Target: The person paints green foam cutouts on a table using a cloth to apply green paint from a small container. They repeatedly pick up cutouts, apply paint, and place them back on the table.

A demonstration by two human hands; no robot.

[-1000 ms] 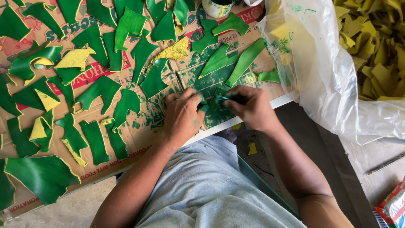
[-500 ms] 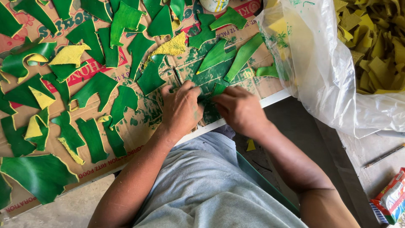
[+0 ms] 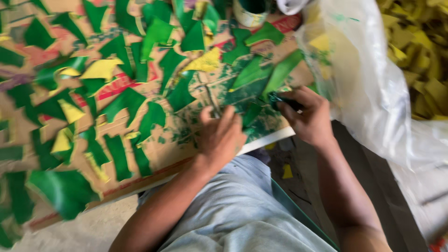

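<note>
A wide cardboard sheet (image 3: 154, 154) covers the table and fills most of the head view, smeared with green paint near its front edge. Scattered all over it lie many cut leaf-shaped pieces (image 3: 126, 100), most painted green, a few yellow (image 3: 100, 69). At the right, a large clear plastic bag (image 3: 373, 93) hangs over the sheet's edge, and behind it sits a heap of yellow pieces (image 3: 420, 42). A round paint tin (image 3: 251, 11) with green inside stands at the top edge.

The person's lap in grey cloth (image 3: 233, 219) shows at the bottom. The left hand (image 3: 219, 137) lies flat near the front edge of the sheet, fingers together, pressing on a small green piece (image 3: 252, 114) just beside it. The right hand (image 3: 310, 116), just to the right, is closed around a dark, paint-stained brush (image 3: 282, 100) whose tip meets that piece. The view is blurred, so finer detail cannot be told.
</note>
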